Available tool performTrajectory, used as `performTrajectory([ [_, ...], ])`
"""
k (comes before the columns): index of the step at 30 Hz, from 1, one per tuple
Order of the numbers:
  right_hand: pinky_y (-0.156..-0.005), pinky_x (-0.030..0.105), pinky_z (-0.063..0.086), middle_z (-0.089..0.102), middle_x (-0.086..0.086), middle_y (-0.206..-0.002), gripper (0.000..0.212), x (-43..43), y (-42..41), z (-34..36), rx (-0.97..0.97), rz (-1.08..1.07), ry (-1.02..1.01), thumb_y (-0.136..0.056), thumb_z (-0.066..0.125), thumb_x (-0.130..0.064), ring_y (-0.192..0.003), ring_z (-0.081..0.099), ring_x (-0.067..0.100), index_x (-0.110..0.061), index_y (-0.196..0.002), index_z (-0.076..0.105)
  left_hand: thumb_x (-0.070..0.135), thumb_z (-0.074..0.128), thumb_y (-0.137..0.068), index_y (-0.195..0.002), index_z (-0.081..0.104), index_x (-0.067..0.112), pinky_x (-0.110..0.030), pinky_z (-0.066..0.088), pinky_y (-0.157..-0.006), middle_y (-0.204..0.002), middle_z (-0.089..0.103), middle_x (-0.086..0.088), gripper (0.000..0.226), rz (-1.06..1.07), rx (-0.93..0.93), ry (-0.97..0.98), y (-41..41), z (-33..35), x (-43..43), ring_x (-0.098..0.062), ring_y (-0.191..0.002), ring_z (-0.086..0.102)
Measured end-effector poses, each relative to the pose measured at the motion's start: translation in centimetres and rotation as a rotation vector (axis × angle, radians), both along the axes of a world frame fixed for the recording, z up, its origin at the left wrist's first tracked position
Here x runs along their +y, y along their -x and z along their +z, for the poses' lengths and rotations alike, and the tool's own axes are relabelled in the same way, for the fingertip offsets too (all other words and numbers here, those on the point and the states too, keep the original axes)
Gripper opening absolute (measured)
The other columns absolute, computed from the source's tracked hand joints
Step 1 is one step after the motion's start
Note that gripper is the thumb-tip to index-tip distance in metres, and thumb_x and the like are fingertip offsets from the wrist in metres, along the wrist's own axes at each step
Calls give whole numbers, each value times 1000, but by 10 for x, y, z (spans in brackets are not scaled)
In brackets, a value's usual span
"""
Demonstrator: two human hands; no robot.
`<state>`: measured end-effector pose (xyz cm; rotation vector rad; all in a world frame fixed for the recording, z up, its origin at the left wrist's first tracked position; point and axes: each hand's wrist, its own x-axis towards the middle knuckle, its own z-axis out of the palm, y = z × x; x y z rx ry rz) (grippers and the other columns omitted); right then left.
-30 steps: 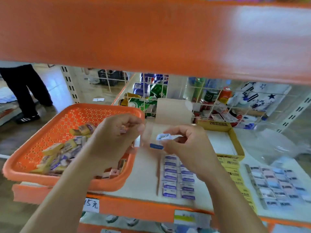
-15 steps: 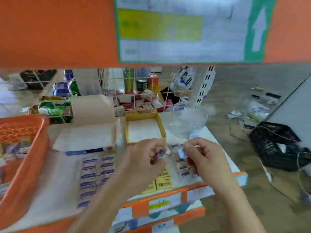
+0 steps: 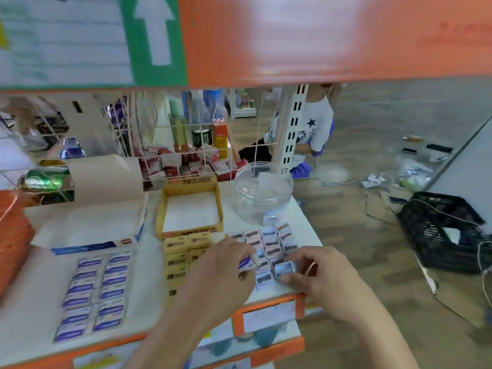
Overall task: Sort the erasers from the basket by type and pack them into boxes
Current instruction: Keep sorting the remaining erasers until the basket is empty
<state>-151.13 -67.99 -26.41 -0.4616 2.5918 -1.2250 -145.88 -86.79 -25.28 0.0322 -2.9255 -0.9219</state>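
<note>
My right hand (image 3: pixel 319 275) pinches a small picture-sleeved eraser (image 3: pixel 284 269) and holds it against the near edge of a block of like erasers (image 3: pixel 266 243) laid out on the white shelf (image 3: pixel 300 230). My left hand (image 3: pixel 223 272) is curled beside it and grips a blue-and-white eraser (image 3: pixel 246 263). Yellow erasers (image 3: pixel 181 251) lie in a stack left of the hands, and two columns of blue-sleeved erasers (image 3: pixel 93 291) lie further left. Behind them stand an open yellow box (image 3: pixel 191 233) and an open white box (image 3: pixel 87 225). The orange basket (image 3: pixel 13 235) shows only at the left edge.
A clear plastic jar (image 3: pixel 262 193) stands behind the picture erasers. The orange shelf above (image 3: pixel 319 35) hangs low over the work area, and a wire grid (image 3: pixel 186 145) closes the back. A black crate (image 3: pixel 439 230) sits on the floor to the right. A person (image 3: pixel 314 129) crouches beyond the shelf.
The view has swung right, away from the basket. Both hands moved to the shelf's right end and dropped to its surface; the right hand has brought its eraser to the picture-eraser block.
</note>
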Motion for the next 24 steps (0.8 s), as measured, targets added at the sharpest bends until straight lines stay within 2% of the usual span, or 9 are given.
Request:
performTrajectory([
  [2, -53, 14, 40, 59, -9, -66, 21, 2, 2, 1, -6, 40, -40, -75, 79, -26, -54, 48, -1, -38, -67, 65, 28, 54, -90, -119, 57, 34, -19, 43, -86, -108, 52, 20, 29, 18, 3, 17, -1, -1, 3, 0, -97, 48],
  [4, -55, 17, 42, 61, -5, -72, 15, 3, 5, 1, -9, 69, -81, -74, 79, -25, -56, 49, 0, -31, -72, 65, 29, 55, -90, -119, 56, 34, -15, 43, -81, -104, 51, 20, 29, 35, -10, 3, -2, -2, 6, 1, -93, 48],
  [8, -56, 18, 41, 58, -9, -68, 18, 3, 8, 2, -9, 117, -111, -73, 77, -23, -57, 48, 0, -29, -72, 59, 31, 56, -91, -119, 55, 35, -12, 40, -75, -100, 49, 20, 28, 51, -28, 14, -3, -4, 10, 0, -91, 47],
  [11, -55, 16, 39, 61, -9, -74, 18, 1, 9, 4, 12, 120, -141, -74, 75, -27, -61, 49, 0, -30, -73, 58, 33, 55, -91, -119, 55, 37, -8, 37, -72, -101, 49, 22, 29, 59, -29, 26, -3, -6, 10, 2, -92, 46],
  [16, -52, 17, 41, 58, -8, -69, 16, 2, 9, 8, 4, 102, -105, -73, 75, -23, -54, 47, 1, -26, -72, 60, 31, 57, -90, -116, 56, 35, -10, 37, -73, -94, 47, 23, 26, 73, -16, -6, -4, -10, 8, 2, -91, 46],
  [21, -53, 14, 38, 57, -10, -77, 14, -7, 7, 10, 57, 89, -265, -76, 72, -30, -66, 51, 2, -27, -80, 58, 27, 61, -88, -107, 58, 36, -6, 37, -67, -90, 47, 25, 21, 97, 13, -32, -4, -10, 5, 8, -84, 47],
  [24, -51, 16, 36, 58, -11, -73, 20, -12, 4, 6, 75, 111, -320, -73, 74, -36, -64, 52, 2, -28, -79, 56, 26, 62, -88, -104, 59, 35, -6, 37, -66, -87, 49, 23, 19, 95, 25, -35, -4, -10, 4, 7, -82, 48],
])
